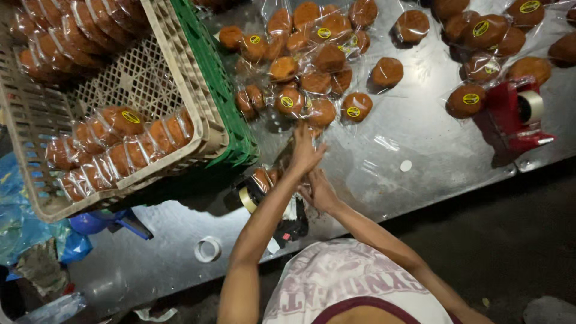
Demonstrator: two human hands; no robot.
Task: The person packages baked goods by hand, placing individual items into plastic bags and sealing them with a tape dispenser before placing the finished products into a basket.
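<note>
Both hands over the steel table [420, 138], working at the near edge of the heap of bagged brown buns [312, 72]. Left hand [305, 153] flat, fingers stretched toward the heap; right hand [319, 192] just beneath it, touching at the heel, fingers curled, closed on something or not, impossible to tell. Best handled by the loose plastic, not by squeezing the soft bun; better kept low over the black tape dispenser [264, 198] just beside the wrists. Count: two stacked crates, beige crate [207, 129] in a green crate [231, 114]; two dispensers, the black one and a red tape dispenser [513, 114] far right; one spare tape roll [208, 249]; buns too many and too overlapped to number, well over twenty.
</note>
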